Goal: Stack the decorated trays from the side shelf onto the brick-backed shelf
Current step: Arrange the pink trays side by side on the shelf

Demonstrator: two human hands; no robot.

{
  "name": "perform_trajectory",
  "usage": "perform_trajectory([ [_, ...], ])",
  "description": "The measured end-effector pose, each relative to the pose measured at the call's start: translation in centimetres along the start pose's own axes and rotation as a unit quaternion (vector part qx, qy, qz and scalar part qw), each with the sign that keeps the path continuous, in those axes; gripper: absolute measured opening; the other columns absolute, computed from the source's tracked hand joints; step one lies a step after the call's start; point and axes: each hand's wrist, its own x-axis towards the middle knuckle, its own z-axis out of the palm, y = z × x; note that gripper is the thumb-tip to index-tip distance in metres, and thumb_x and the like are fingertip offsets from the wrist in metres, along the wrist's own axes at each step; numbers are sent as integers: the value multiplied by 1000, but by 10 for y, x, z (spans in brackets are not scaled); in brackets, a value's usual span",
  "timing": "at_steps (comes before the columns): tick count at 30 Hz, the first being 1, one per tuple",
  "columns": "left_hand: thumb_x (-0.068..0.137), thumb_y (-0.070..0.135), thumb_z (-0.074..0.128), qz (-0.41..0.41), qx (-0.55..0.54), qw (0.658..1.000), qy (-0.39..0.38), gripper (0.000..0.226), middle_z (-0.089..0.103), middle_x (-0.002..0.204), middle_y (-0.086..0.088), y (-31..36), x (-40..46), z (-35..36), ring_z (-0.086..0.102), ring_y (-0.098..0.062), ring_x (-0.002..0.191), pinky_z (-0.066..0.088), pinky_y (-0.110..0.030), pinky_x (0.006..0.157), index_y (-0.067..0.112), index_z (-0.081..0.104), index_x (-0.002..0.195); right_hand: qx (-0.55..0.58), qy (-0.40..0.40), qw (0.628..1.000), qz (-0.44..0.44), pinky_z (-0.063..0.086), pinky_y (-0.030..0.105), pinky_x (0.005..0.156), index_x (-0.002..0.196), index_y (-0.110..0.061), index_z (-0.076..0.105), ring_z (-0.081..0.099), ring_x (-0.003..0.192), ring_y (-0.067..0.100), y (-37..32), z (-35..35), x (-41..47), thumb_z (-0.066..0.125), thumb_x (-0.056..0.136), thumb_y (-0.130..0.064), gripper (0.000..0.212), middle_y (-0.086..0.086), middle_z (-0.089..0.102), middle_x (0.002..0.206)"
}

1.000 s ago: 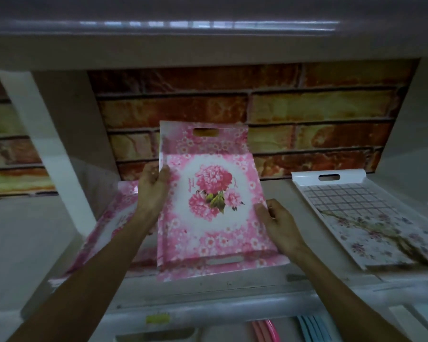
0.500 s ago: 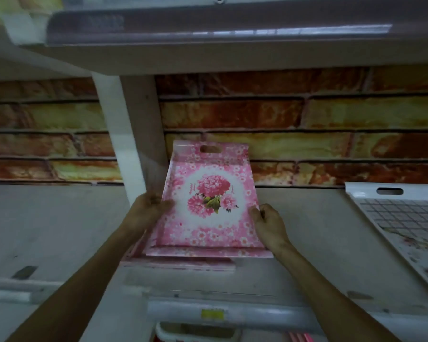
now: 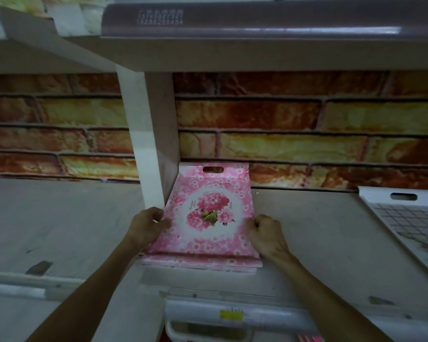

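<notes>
A pink tray [image 3: 208,213] with a printed flower bouquet and a cut-out handle lies on top of a low stack of matching pink trays [image 3: 203,262]. The stack sits on the grey shelf board [image 3: 307,238] in front of the brick-patterned back wall [image 3: 282,134], close beside the white upright post [image 3: 143,144]. My left hand [image 3: 147,227] grips the top tray's left edge. My right hand [image 3: 266,233] grips its right edge. The top tray's far end rests against the brick wall.
A white tray with a grid and small flowers [image 3: 410,223] lies on the same shelf at the far right. An upper shelf [image 3: 232,45] overhangs closely. A price-label rail [image 3: 232,314] runs along the shelf's front edge. Another shelf bay [image 3: 47,218] lies left of the post.
The tilted pink tray has come down flat onto the stack and slid back to the brick wall. Both hands stayed on its side edges. The view has shifted right and upward.
</notes>
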Motion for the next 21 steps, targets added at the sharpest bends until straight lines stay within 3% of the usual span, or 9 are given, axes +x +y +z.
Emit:
perform_trajectory([
  [4,90,26,66,1,27,1000,-11,29,70,107,-12,-6,0,1,64,-29,96,49,-31,84,6,67,112,-36,-17,999,-16,38,24,62,61,-13,46,58,65,22,-1,5,-2,42,98,-30,41,8,60,69],
  [8,93,23,60,20,55,998,-7,28,67,107,-16,-7,-1,5,60,-27,91,44,-28,78,3,64,113,-81,-27,996,-30,45,27,65,64,-12,48,60,67,26,-3,5,0,37,99,-31,42,17,67,79],
  [11,94,21,58,26,78,997,-12,26,65,104,-17,-6,-1,7,57,-26,86,44,-29,75,0,62,109,-129,-35,990,-36,55,36,77,73,-9,55,65,78,34,-4,3,2,33,100,-34,42,22,68,92],
  [15,93,17,58,22,99,995,-22,18,64,99,-18,-5,0,8,52,-23,79,39,-29,68,1,61,100,-170,-55,984,-22,53,35,83,96,-4,65,64,90,33,-6,1,4,33,99,-36,45,20,66,104],
  [21,92,17,58,14,93,995,-24,14,63,100,-18,-4,2,10,51,-21,78,38,-26,65,4,60,97,-218,-62,974,-24,51,37,86,104,-6,65,63,97,36,-9,-1,3,31,99,-38,47,20,64,111],
])
